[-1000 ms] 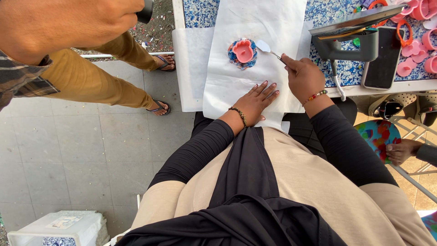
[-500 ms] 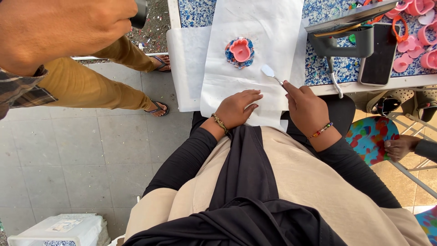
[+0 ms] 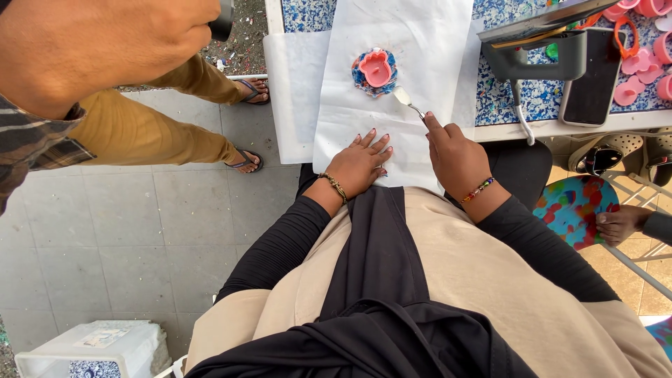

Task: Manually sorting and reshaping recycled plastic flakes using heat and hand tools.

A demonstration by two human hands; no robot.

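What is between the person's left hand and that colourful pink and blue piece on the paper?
In the head view, only bare white paper lies between the left hand and the colourful piece.

A single head camera looks steeply down, close over the table (image 3: 504, 112) edge, seemingly tilted slightly

Bare white paper (image 3: 420, 42) lies open around the pink-and-blue mould (image 3: 375, 71), above and to its left. To the right a grey tool (image 3: 535, 52) and a dark phone (image 3: 595, 84) crowd the table edge, blocking reach there.
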